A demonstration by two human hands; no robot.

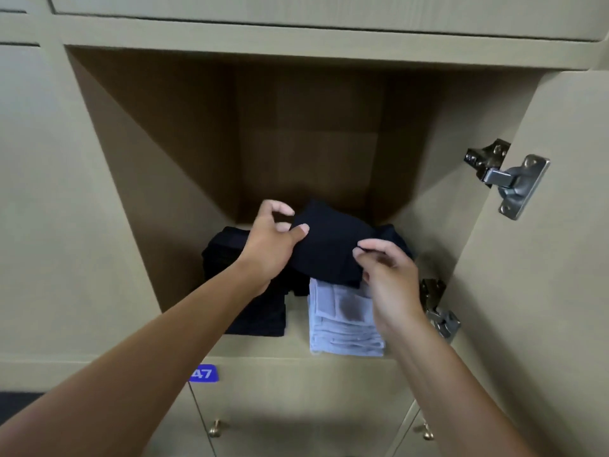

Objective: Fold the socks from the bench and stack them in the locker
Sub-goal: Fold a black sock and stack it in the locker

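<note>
Both hands pinch a folded dark sock (326,245), left hand (270,245) and right hand (389,285) at opposite edges, keeping it flat. Below the right hand sits the pale stack (342,324), probably awaiting it.

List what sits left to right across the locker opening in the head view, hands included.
Black sock stack → left hand → dark folded sock held by both hands → right hand, above the light grey sock stack → hinges on the open door.
</note>
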